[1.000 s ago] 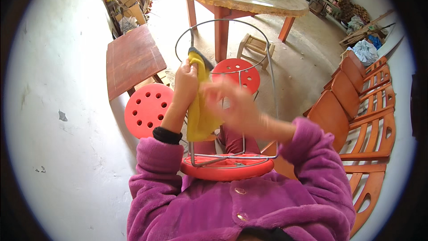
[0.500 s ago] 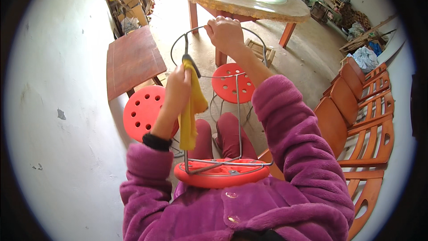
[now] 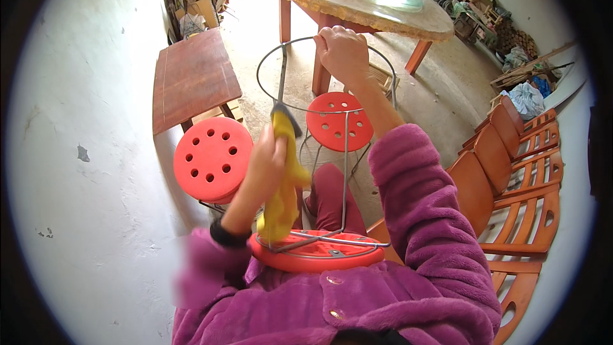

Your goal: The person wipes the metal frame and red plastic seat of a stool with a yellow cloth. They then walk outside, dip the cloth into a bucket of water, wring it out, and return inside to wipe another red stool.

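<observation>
A stool with a red round seat [image 3: 319, 259] lies upside down against my lap, its grey metal legs and ring [image 3: 260, 83] pointing away from me. My right hand [image 3: 345, 56] is closed around the far side of the ring. My left hand [image 3: 267, 163] grips a yellow cloth [image 3: 285, 182] with a dark grey edge, wrapped against the left leg of the stool. The cloth hangs down toward the underside of the seat. Its contact with the leg is partly hidden by my fingers.
Two more red stools stand ahead, one [image 3: 213, 160] at left and one [image 3: 338, 121] beyond the held frame. A brown wooden table [image 3: 195, 80] sits by the left wall. Beyond is a round table [image 3: 370, 9]; orange-brown chairs [image 3: 517, 211] line the right.
My left hand has slid the yellow cloth down the stool leg, toward the seat. My right hand keeps its grip on the ring. The view has shifted slightly.
</observation>
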Motion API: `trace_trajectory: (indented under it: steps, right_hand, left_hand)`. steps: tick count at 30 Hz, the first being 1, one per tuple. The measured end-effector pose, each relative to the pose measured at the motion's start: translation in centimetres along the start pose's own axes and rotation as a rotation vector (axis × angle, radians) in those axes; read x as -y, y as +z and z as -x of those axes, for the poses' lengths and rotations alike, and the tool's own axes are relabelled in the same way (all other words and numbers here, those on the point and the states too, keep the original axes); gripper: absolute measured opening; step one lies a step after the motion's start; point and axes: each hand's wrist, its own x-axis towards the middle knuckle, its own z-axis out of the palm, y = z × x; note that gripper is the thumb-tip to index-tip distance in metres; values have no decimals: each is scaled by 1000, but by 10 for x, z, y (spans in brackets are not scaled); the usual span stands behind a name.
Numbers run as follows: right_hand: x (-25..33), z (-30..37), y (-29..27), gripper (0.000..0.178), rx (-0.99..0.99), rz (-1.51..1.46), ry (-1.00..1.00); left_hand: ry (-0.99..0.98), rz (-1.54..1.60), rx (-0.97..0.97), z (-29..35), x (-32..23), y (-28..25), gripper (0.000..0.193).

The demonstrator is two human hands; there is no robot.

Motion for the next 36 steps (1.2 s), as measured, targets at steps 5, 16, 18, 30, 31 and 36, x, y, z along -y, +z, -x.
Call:
trace_trajectory:
  steps: [5, 16, 18, 30, 31, 36]
  right_hand:
    - [7, -2, 1, 26, -58, -45, -15]
    - [2, -2, -17, 32, -37, -122, 39]
    - [-1, -1, -18, 31, -12, -114, 75]
    - [-11, 3, -17, 34, -80, -70, 42]
    - [-12, 3, -17, 34, -71, -73, 48]
    - [-16, 4, -24, 34, -68, -79, 66]
  left_hand:
    - [-13, -45, -124, 37, -28, -23, 22]
    - [274, 620, -904, -172, -43, -99, 33]
    - [133, 919, -862, -202, -30, -93, 30]
    - [252, -271, -503, -215, 41, 34, 54]
    - [237, -277, -525, -215, 49, 33, 54]
    - [-206, 270, -525, -219, 135, 32, 70]
